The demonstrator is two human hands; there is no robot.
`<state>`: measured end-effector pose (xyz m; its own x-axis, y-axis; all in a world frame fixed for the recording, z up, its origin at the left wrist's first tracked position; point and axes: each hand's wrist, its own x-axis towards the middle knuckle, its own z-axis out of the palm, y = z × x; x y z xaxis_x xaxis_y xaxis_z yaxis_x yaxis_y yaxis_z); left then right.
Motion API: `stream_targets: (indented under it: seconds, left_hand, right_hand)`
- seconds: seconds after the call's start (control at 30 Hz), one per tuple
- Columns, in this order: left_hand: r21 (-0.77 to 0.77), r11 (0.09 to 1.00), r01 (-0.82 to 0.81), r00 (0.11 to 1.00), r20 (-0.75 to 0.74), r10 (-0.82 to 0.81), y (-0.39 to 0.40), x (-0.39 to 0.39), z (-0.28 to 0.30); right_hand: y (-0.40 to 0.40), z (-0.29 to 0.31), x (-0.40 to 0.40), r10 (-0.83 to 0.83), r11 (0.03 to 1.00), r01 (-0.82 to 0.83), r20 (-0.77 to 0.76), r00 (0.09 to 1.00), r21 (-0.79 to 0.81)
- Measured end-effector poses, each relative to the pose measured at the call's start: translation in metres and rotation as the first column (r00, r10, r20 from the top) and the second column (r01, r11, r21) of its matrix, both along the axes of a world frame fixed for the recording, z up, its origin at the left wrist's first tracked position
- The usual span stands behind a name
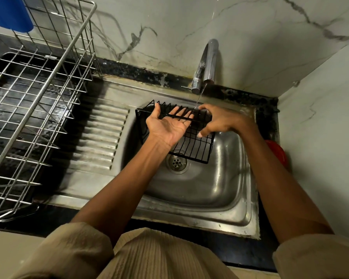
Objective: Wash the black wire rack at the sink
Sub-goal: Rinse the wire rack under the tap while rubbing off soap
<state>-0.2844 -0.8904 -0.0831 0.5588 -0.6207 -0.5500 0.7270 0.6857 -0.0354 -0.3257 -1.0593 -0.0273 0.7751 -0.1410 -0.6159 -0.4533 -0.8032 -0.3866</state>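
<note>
1. We see the black wire rack [191, 146] held over the far part of the stainless steel sink [220, 190], tilted, its near corner hanging above the drain [176, 162].
2. Our left hand [167, 125] lies palm up with straight, spread fingers against the rack's upper rim — touching the wires, not curled round them.
3. Our right hand [216, 120] grips the rack's right side; the fingers curl over the top rim and the thumb presses on the wires below.
4. A thin stream of water [199, 98] falls from the chrome tap [208, 63] onto the rack between the two hands.
5. To the left, a steel wire dish basket [36, 109] stands on the black counter beside the ribbed drainboard [101, 137] — a blue container [8, 13] sits at its far corner.
6. A red object [278, 152] shows just right of the sink, partly hidden by our right forearm.
</note>
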Motion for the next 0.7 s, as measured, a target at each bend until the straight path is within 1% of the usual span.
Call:
stream_targets:
  seconds: [0.07, 0.13, 0.2, 0.23, 0.3, 0.33, 0.4, 0.43, 0.47, 0.53, 0.6, 0.63, 0.67, 0.7]
  left_hand:
    - [-0.013, 1.0, -0.022, 1.0, -0.012, 0.022, 0.004, 0.002, 0.002]
    - [-0.006, 0.999, -0.037, 0.999, 0.004, 0.037, 0.006, 0.002, 0.005]
    - [0.064, 0.997, -0.035, 0.999, 0.026, 0.034, 0.008, 0.004, 0.007]
    - [0.116, 0.993, -0.007, 0.999, 0.041, 0.003, 0.008, 0.005, 0.007]
    - [0.22, 0.967, 0.132, 0.984, 0.088, -0.154, 0.006, 0.006, 0.008]
    - [0.28, 0.932, 0.228, 0.954, 0.127, -0.272, 0.004, 0.005, 0.01]
    - [0.389, 0.843, 0.371, 0.853, 0.217, -0.475, -0.004, 0.0, 0.015]
    - [0.413, 0.821, 0.393, 0.82, 0.246, -0.516, -0.009, -0.003, 0.017]
    - [0.411, 0.821, 0.395, 0.813, 0.26, -0.521, -0.013, -0.004, 0.019]
    - [0.376, 0.848, 0.374, 0.832, 0.267, -0.486, -0.017, -0.004, 0.018]
    - [0.346, 0.866, 0.361, 0.841, 0.279, -0.462, -0.017, -0.001, 0.012]
    - [0.336, 0.874, 0.352, 0.848, 0.28, -0.449, -0.015, 0.0, 0.01]
    - [0.324, 0.886, 0.331, 0.862, 0.277, -0.424, -0.015, 0.001, 0.008]
    - [0.305, 0.902, 0.305, 0.879, 0.274, -0.39, -0.014, 0.001, 0.007]
  right_hand:
    - [0.002, -0.007, -0.001, -0.06, 0.998, 0.057, 0.169, 0.984, 0.022]
    - [0.004, -0.01, 0.001, -0.101, 0.994, 0.105, 0.326, 0.94, 0.005]
    - [0.008, -0.01, 0.005, -0.099, 0.993, 0.118, 0.423, 0.901, -0.017]
    - [0.01, -0.01, 0.008, -0.111, 0.991, 0.135, 0.453, 0.884, -0.019]
    - [0.014, -0.01, 0.017, -0.144, 0.984, 0.175, 0.488, 0.861, -0.02]
    - [0.016, -0.01, 0.021, -0.153, 0.98, 0.196, 0.497, 0.854, -0.035]
    - [0.021, -0.011, 0.028, -0.144, 0.975, 0.209, 0.504, 0.852, -0.074]
    - [0.023, -0.012, 0.031, -0.146, 0.975, 0.21, 0.496, 0.856, -0.076]
    - [0.026, -0.011, 0.033, -0.15, 0.976, 0.207, 0.476, 0.866, -0.07]
    - [0.026, -0.006, 0.034, -0.13, 0.987, 0.159, 0.408, 0.904, -0.037]
    - [0.023, -0.002, 0.032, -0.128, 0.991, 0.11, 0.332, 0.934, 0.074]
    - [0.02, -0.002, 0.031, -0.166, 0.978, 0.117, 0.305, 0.938, 0.172]
    - [0.017, 0.0, 0.029, -0.226, 0.943, 0.141, 0.27, 0.936, 0.301]
    - [0.015, 0.0, 0.027, -0.299, 0.879, 0.174, 0.23, 0.926, 0.443]
